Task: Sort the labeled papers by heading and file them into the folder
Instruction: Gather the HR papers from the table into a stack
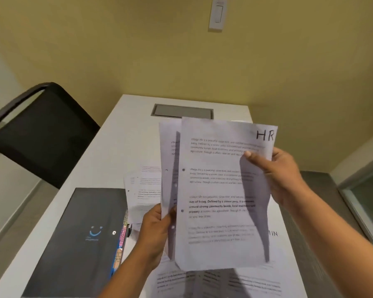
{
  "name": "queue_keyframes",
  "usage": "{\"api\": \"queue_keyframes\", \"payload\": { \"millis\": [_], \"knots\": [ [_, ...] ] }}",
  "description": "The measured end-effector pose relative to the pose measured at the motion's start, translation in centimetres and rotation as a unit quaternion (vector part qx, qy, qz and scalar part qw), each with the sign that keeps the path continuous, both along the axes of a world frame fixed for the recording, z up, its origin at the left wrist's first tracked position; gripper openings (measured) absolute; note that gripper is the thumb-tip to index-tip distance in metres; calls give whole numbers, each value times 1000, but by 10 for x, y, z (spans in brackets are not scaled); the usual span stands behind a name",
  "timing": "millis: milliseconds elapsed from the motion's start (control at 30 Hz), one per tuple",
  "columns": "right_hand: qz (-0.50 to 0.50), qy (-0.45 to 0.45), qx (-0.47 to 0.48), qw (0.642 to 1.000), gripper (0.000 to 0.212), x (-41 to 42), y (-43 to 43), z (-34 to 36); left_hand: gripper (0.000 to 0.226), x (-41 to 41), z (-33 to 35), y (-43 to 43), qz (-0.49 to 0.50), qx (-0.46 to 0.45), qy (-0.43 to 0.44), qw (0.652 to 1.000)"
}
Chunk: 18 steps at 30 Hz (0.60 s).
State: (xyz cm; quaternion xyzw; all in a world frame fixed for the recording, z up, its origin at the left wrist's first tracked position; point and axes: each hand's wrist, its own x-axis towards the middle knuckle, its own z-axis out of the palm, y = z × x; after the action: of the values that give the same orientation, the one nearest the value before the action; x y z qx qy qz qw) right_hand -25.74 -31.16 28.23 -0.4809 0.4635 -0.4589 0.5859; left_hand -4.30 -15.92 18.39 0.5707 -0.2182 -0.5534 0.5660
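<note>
Head view: your left hand (154, 233) and right hand (282, 175) pinch opposite edges of the light, floppy papers (167, 151), HR sheet (220, 190) foremost, above the table (125, 130), which would likely sag if held by one corner.

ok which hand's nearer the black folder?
Left. The left hand grips the paper stack just right of the folder; the right hand pinches the HR sheet farther right.

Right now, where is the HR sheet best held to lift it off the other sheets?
Probably the right edge of the HR sheet, from the right, where the right hand pinches it, thumb on front. Its punched left edge overlaps the sheets behind, gripped low by the left hand, so a pinch there might catch them too.
</note>
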Motion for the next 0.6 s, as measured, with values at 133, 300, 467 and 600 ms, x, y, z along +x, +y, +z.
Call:
{"api": "queue_keyframes", "payload": {
  "millis": [133,300,467,600],
  "knots": [
    [-5,5,50,999,17,1,13,-21,14,-6,3,12,-48,32,-27,998],
    [-15,28,23,999,14,1,23,-30,50,-2,6,14,-63,40,53,996],
    [-8,58,-8,998,21,-2,31,-32,35,0,12,6,-66,-13,2,998],
    [35,17,-4,999,56,-16,42,-39,27,-6,14,1,-14,-26,-5,1000]
  ]
}}
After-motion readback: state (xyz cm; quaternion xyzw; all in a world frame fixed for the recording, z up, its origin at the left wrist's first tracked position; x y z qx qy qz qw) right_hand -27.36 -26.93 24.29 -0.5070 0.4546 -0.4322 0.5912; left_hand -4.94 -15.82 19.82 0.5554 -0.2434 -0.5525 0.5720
